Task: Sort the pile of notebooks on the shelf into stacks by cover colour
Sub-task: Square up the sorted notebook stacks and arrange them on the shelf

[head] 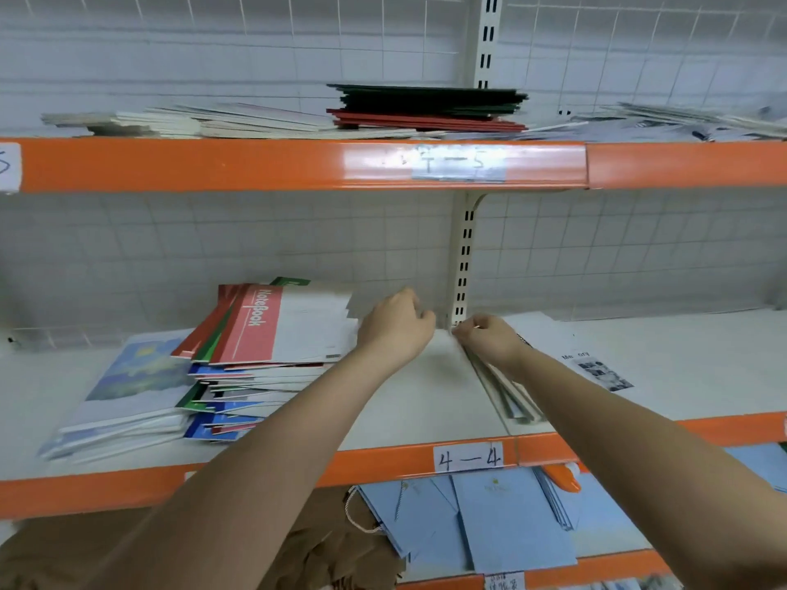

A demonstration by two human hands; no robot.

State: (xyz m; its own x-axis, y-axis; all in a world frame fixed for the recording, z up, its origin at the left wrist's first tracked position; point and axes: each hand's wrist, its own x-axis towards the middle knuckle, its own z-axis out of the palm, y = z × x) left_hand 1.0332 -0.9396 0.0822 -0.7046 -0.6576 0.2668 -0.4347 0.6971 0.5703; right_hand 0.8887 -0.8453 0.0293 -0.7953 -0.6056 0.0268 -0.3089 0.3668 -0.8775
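A mixed pile of notebooks (264,334) lies at the left of the middle shelf (426,402). Its top cover is red and grey with "Notebook" printed on it, and red, green and blue edges show below. My left hand (396,330) hovers by the pile's right edge with its fingers curled and nothing visible in them. My right hand (489,338) pinches the far end of a thin bundle of pale notebooks (511,398) that stands on edge near the shelf upright. The two hands are a small gap apart.
A stack of pale picture-cover notebooks (127,389) sits left of the pile, and a white "Memory" notebook (596,368) lies flat to the right. The upper shelf carries dark green notebooks on red ones (426,104). Blue paper bags (511,517) fill the shelf below.
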